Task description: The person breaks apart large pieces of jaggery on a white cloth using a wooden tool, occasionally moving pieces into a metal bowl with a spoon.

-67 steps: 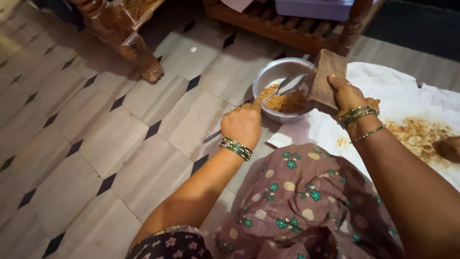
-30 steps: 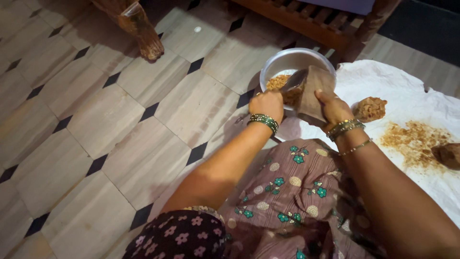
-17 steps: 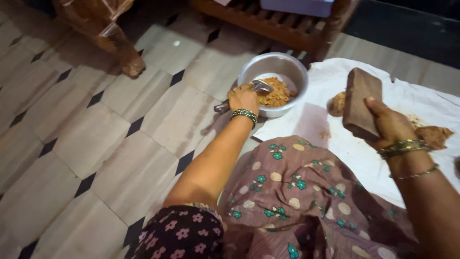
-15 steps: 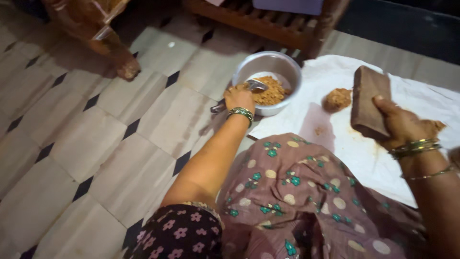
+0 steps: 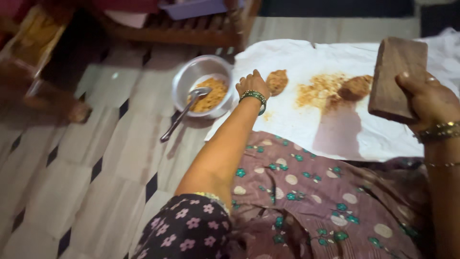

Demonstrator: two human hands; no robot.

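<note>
The wooden block is a flat brown slab held up in the air over the right edge of the white cloth; its long axis runs nearly upright, tipped a little so the top end leans toward the upper right, and its broad face is turned toward the camera; the right hand grips it from the right side, the thumb pressed over the near edge and the fingers wrapped behind. Below and to the left of the block, on the cloth, lies a scatter of orange-brown crumbs with a darker lump at its right end, and a damp-looking brownish stain runs down the cloth from it. Further left a small brown patty lies on the cloth; the left hand reaches out to it with the fingers loosely extended and holding nothing, though whether the fingertips actually touch the patty is hard to tell from this angle. Just left of the cloth's edge a steel bowl stands on the tiled floor, holding more of the orange-brown mix; a metal spoon rests in it, its handle slanting out over the rim toward the lower left.
</note>
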